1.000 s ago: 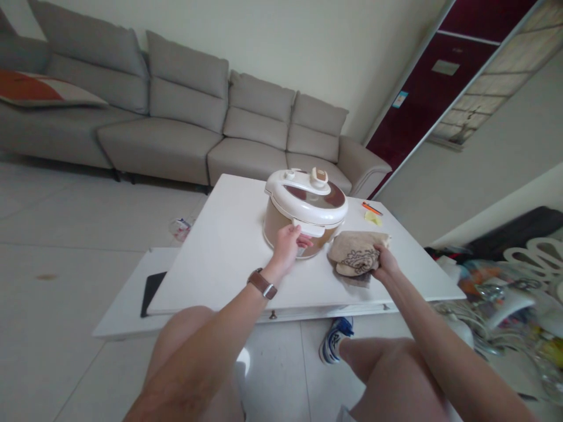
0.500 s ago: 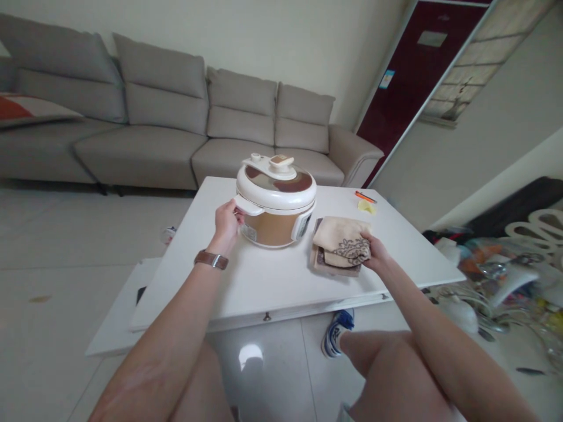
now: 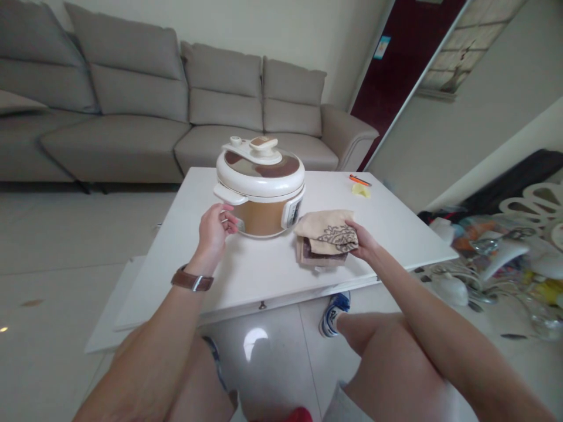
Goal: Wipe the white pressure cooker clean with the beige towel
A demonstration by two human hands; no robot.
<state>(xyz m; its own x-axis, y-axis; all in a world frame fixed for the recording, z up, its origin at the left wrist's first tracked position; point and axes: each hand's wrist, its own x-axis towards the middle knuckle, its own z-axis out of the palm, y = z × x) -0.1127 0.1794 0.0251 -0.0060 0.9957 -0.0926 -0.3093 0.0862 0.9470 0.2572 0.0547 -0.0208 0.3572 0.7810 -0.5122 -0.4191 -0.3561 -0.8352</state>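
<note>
An electric pressure cooker (image 3: 268, 218), white and gold with its lid on, stands on the white table. Just below its left side handle (image 3: 229, 194) is my left hand (image 3: 213, 232), fingers loosely curled and apart, with nothing in them. My right hand (image 3: 363, 241) pinches the right edge of a folded beige cloth (image 3: 323, 225) with a dark floral pattern. Beneath that cloth, more folded brown fabric (image 3: 308, 258) shows, close to the table's surface. The right thumb lies on top of the cloth; the other fingers are mostly hidden.
The white table (image 3: 246, 275) has an orange pen-like tool (image 3: 359, 180) and a yellow paper scrap (image 3: 361, 190) at its far right. A grey sofa (image 3: 229, 105) stands behind. Various bagged items and lamp parts (image 3: 492, 264) clutter the floor at right.
My left hand has let go of the cooker's handle and dropped slightly below it. The right hand has drawn the beige cloth a little left, nearer the cooker. The view has shifted.
</note>
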